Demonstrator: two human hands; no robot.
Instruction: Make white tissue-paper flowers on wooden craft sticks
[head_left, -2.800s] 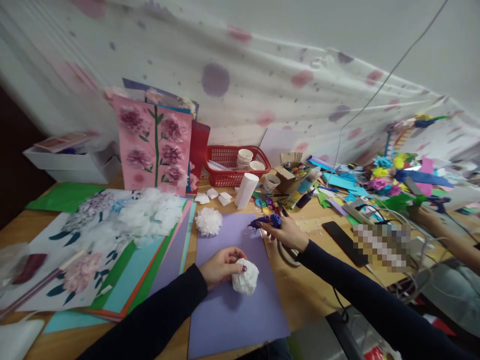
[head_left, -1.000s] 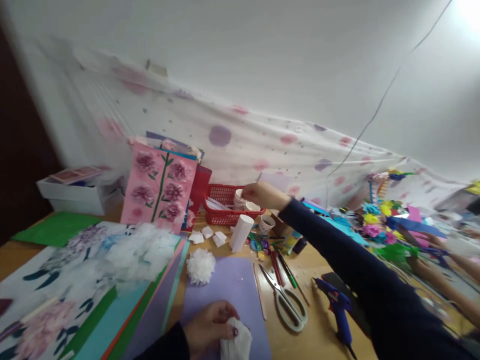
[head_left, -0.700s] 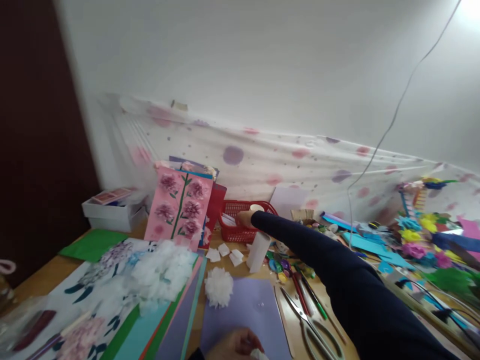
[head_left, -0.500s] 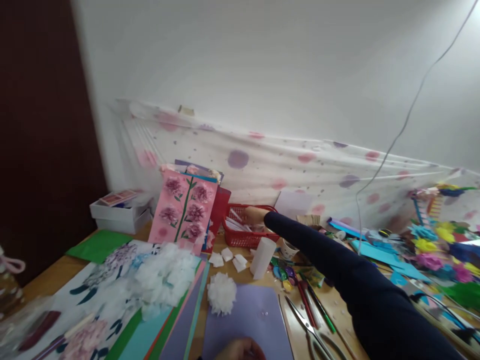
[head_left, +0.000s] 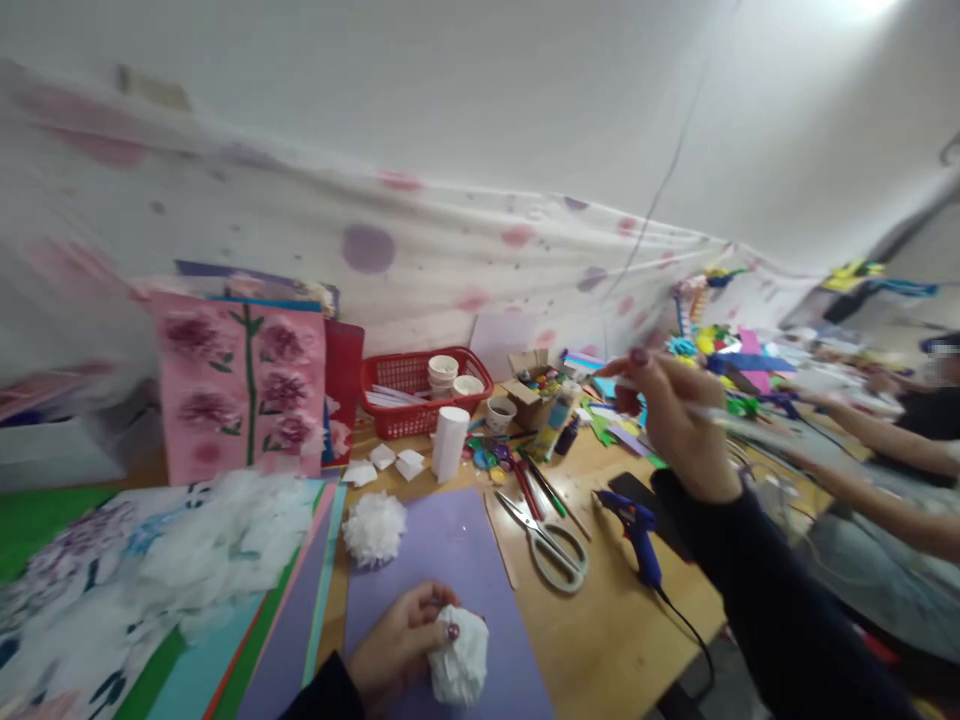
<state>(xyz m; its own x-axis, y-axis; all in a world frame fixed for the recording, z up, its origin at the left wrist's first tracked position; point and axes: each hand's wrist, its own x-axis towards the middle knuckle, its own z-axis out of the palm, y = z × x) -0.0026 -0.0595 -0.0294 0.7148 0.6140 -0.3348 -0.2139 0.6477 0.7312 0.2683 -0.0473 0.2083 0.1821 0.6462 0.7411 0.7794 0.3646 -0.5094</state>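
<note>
My left hand (head_left: 401, 640) grips a white crumpled paper bundle (head_left: 463, 662) between thumb and fingers, just over a purple sheet (head_left: 442, 530). A fluffy white paper pompom flower (head_left: 375, 528) sits at the sheet's far left corner. Up at the right, my right hand (head_left: 686, 420) is raised above the table, its fingers pinched on a thin whitish stick (head_left: 709, 413) that is blurred. Below that hand, a blue glue gun (head_left: 636, 525) lies with its cord trailing off the edge. Scissors (head_left: 551, 550) lie between the sheet and the glue gun.
A red basket (head_left: 390, 418) with paper cups and white sticks stands by the wall, near a white roll (head_left: 450, 443). Pink flower artwork (head_left: 240, 390) leans at the left. Pens (head_left: 544, 480) and a bottle (head_left: 556, 415) lie beyond the scissors. Another person's arms (head_left: 877, 500) reach in from the right.
My right hand has left the red basket and moved right, now pinching a thin whitish stick. The view has turned right, bringing the glue gun and my left hand's paper bundle into sight.
</note>
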